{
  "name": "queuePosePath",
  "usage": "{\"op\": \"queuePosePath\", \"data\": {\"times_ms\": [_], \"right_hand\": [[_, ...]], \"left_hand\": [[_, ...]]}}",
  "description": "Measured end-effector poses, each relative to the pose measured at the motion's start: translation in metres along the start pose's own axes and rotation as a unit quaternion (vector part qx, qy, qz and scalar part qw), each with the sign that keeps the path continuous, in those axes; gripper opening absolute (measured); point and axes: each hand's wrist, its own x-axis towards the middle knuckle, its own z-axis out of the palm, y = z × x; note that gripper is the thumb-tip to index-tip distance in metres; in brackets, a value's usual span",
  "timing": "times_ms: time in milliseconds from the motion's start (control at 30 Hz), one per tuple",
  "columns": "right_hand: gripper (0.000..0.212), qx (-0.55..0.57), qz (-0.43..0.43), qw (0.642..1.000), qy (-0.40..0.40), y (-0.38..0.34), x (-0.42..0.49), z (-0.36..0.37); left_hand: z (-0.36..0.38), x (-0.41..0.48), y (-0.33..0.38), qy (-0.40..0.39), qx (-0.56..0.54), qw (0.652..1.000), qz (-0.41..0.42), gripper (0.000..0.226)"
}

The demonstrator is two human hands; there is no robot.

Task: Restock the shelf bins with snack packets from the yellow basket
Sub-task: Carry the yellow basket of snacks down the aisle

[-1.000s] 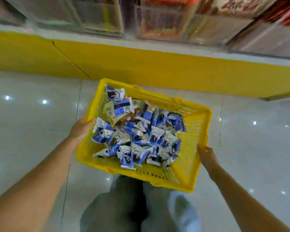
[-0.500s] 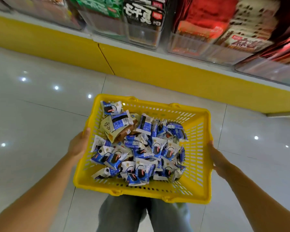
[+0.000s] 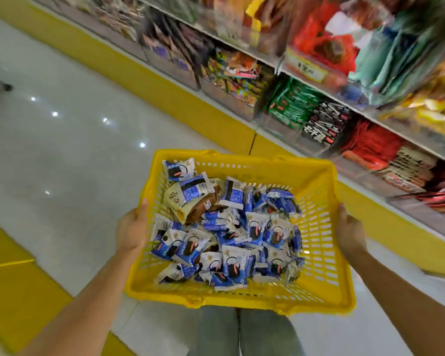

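- Yellow-based shelving fills the upper right of my feed. Its clear shelf bins (image 3: pixel 280 128) are crammed with red, green and black packs, and blur smears the upper rows.
- White glossy floor (image 3: pixel 62 150) runs along the left.
- The yellow basket (image 3: pixel 242 301) is carried roughly level above the floor, near the bins but apart from them.
- Snack packets (image 3: pixel 242 240), mostly blue and white, lie heaped inside it. None has reached a bin yet.
- The left hand (image 3: pixel 131 232) grips the left rim with the thumb hooked inside. The right hand (image 3: pixel 350 232) clasps the right rim, fingers curled round its outer edge.
- The risk, as I judge it, is that both hands are committed. Freeing one to pick could tip the basket and spill the heap, and I cannot yet spot a matching bin.
- Against half a second ago, my view has swung up and right, showing more shelf tiers. Both grips are unchanged.
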Motion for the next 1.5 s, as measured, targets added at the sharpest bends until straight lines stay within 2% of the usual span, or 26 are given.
{"op": "queuePosePath", "data": {"times_ms": [233, 333, 433, 533, 667, 767, 867, 1233, 1333, 1500], "right_hand": [[0.054, -0.004, -0.163, 0.987, -0.006, -0.152, -0.051, 0.007], [0.063, 0.006, -0.221, 0.975, 0.001, -0.213, -0.067, 0.014], [0.063, 0.008, -0.262, 0.965, -0.018, -0.272, -0.072, 0.025], [0.054, -0.006, -0.290, 0.956, -0.034, -0.330, -0.072, 0.044], [0.064, -0.012, -0.334, 0.940, -0.066, -0.407, -0.068, 0.075], [0.060, -0.042, -0.360, 0.929, -0.080, -0.466, -0.073, 0.106], [0.059, -0.084, -0.388, 0.913, -0.096, -0.524, -0.085, 0.142], [0.058, -0.097, -0.482, 0.859, -0.142, -0.722, -0.175, 0.288], [0.053, -0.104, -0.495, 0.852, -0.137, -0.771, -0.192, 0.318], [0.056, -0.080, -0.490, 0.855, -0.149, -0.860, -0.203, 0.372]], "left_hand": [[-0.126, 0.020, -0.012, 0.101, -0.106, 0.987, -0.060, 0.053], [-0.167, 0.035, -0.012, 0.140, -0.141, 0.977, -0.077, 0.050], [-0.201, 0.056, -0.006, 0.169, -0.159, 0.968, -0.092, 0.052], [-0.231, 0.083, -0.002, 0.194, -0.159, 0.962, -0.107, 0.054], [-0.264, 0.118, -0.002, 0.212, -0.161, 0.952, -0.148, 0.064], [-0.287, 0.139, -0.009, 0.238, -0.180, 0.941, -0.162, 0.063], [-0.311, 0.162, -0.026, 0.267, -0.189, 0.927, -0.182, 0.060], [-0.425, 0.282, -0.101, 0.316, -0.209, 0.893, -0.245, 0.053], [-0.458, 0.328, -0.110, 0.310, -0.193, 0.897, -0.249, 0.052], [-0.516, 0.419, -0.108, 0.320, -0.199, 0.893, -0.245, 0.050]]}}
